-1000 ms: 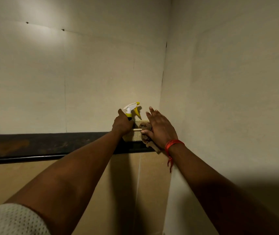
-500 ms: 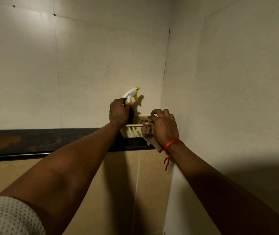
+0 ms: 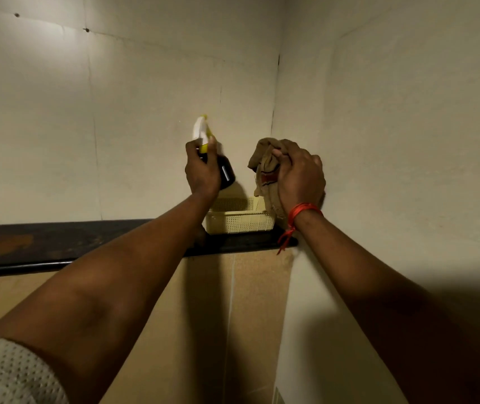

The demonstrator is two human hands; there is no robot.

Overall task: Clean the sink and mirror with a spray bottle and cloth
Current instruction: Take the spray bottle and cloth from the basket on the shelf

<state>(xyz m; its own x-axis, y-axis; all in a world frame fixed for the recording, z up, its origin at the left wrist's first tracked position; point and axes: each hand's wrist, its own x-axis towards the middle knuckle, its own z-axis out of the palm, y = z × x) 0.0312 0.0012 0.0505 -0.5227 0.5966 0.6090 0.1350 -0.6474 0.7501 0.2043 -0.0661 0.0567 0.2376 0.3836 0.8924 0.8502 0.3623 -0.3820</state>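
Note:
My left hand (image 3: 202, 170) grips a spray bottle (image 3: 227, 173) by its neck; the bottle is dark with a white and yellow trigger head, and it hangs in the air above the basket, tilted. To its right, my right hand (image 3: 301, 177) is closed around a crumpled brown cloth (image 3: 265, 170) with a red mark, also held above the basket. A red thread is tied on my right wrist. Neither the sink nor the mirror is in view.
A pale yellow perforated basket (image 3: 240, 221) stands on a dark shelf (image 3: 58, 243) in the room's corner, directly below both hands. Plain cream walls meet at the corner just right of the basket.
Both hands have risen from the basket. The spray bottle and the cloth have come up out of it and now hang above its rim.

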